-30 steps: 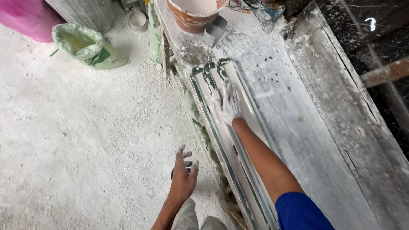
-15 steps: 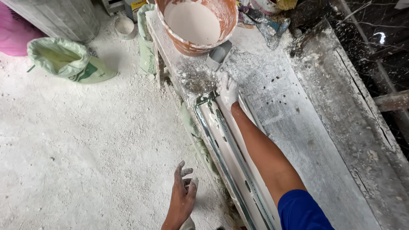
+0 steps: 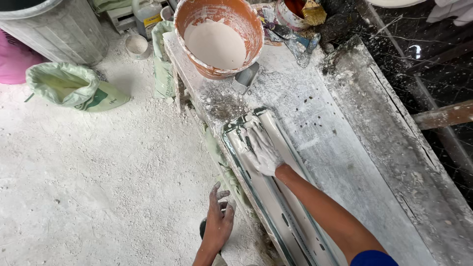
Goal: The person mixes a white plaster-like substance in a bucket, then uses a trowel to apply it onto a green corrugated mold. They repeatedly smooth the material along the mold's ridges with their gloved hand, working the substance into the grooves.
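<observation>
White plaster coated the right hand [image 3: 261, 150], which lay palm down on the mould [image 3: 268, 197], a long grooved strip running along the table [image 3: 345, 162]. Its fingers [image 3: 251, 133] were spread flat and pressed into the wet plaster near the mould's far end, gripping nothing. The right arm stretched straight out from a blue sleeve [image 3: 372, 258] at the lower edge of view, lying over the mould's length. The left hand [image 3: 219, 221] hung low beside the table's near edge, above the floor [image 3: 98, 187]; its fingers were loosely parted and slightly curled, dusted grey, holding nothing.

At the table's far end stood an orange bucket [image 3: 219, 37], smeared white on the rim and partly filled with smooth pale plaster. A small metal scoop [image 3: 246, 79] leaned just beside its base. Further back a smaller pot [image 3: 290, 12] held a brush [image 3: 313, 12]. On the floor sat a green sack [image 3: 74, 88] with its mouth open, a small white cup [image 3: 137, 45], and a grey ribbed bin [image 3: 54, 29], with something pink [image 3: 12, 61] just beside it.

The table was crusted with dried white splashes and dark flecks, with a raised ledge along its right side. The floor was rough and powdery white. To the right a dark, spattered surface [image 3: 433, 74] shone faintly.
</observation>
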